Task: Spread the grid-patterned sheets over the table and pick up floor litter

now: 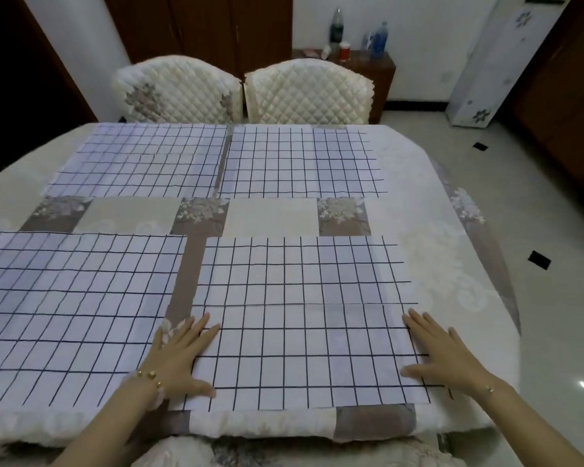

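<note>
Several white sheets with a dark grid lie flat on the table (429, 230), which wears a floral patchwork cloth. The near-right sheet (304, 318) lies under both my hands. My left hand (179, 355) rests flat with spread fingers on that sheet's left edge. On its right edge my right hand (442, 352) presses flat, fingers apart. The near-left sheet (71, 315) lies beside it. Two more, the far-left sheet (145, 163) and the far-right sheet (300, 163), lie at the far side. Neither hand holds anything.
Two quilted white chairs (243, 92) stand behind the table. A dark side cabinet (371, 72) carries bottles and cups. A tall white appliance (496, 62) stands at the right wall. Small dark pieces (539, 260) lie on the pale tiled floor to the right.
</note>
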A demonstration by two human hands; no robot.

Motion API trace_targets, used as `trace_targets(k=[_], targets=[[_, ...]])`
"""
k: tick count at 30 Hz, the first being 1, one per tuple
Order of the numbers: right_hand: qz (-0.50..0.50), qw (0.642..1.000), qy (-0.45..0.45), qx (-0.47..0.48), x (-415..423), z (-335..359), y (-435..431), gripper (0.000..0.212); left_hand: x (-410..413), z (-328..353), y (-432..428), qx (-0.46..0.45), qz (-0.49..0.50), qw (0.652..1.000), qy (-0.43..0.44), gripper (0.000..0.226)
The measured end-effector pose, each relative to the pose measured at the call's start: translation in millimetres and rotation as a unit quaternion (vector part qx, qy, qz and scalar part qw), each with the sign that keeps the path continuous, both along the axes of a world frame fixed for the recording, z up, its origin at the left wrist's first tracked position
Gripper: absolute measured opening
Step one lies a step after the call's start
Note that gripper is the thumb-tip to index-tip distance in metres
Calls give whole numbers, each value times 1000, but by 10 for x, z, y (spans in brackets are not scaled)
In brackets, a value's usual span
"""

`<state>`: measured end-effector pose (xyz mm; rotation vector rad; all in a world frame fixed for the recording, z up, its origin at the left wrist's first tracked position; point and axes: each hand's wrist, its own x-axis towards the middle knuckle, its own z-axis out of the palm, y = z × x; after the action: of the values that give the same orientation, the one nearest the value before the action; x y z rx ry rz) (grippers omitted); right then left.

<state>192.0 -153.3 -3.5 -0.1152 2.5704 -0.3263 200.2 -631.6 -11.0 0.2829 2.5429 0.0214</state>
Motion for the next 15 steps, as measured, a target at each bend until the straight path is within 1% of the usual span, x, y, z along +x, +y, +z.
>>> trace_targets(k=[5,7,9,11,13,14,15], targets=[[-15,1000,-8,-3,5,65,-27,104,6,104,54,-11,8,1000,-23,132],[-31,999,-4,-8,24,122,-67,98,36,157,90,6,20,1000,-13,119],[-89,995,22,-49,57,232,-141,85,88,219,123,43,34,998,24,107],[-159,980,53,-108,117,383,-224,63,159,250,153,121,76,987,70,88],[-191,967,73,-151,213,521,-333,40,265,336,201,223,163,956,101,62],[-200,962,81,-167,272,577,-402,31,330,380,220,261,196,939,105,50],[-203,958,87,-183,335,621,-480,24,395,421,247,279,209,931,108,40]])
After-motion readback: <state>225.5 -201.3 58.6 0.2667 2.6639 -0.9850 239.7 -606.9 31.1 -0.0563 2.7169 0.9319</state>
